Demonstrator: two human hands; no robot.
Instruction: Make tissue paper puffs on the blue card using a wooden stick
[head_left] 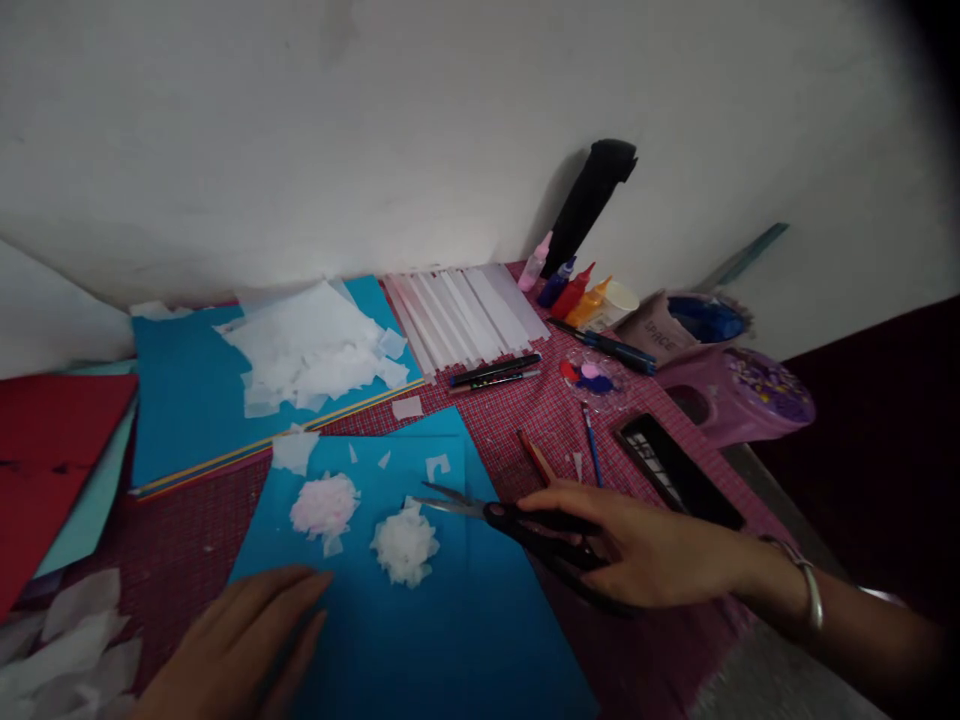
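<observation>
My right hand [637, 545] grips black-handled scissors [525, 527], whose blades are parted and point left. Their tips are close to a small paper scrap at the top of a white paper flower [406, 545]. Beside it on the left lies a pale pink paper flower [325, 505]. Both flowers are on a blue sheet [420, 650]. My left hand [244, 640] rests at the sheet's left part, fingers stretched out and nothing visible in them. A few white paper bits [438, 467] are scattered near the sheet's upper edge.
Behind are a pile of white paper pieces [307, 340] and white paper strips [465, 320]. To the right stand paint bottles [574, 293], a paint palette [596, 377], a brush [592, 445], a phone [679, 470] and a pink jug [720, 400]. Red paper [60, 460] lies left.
</observation>
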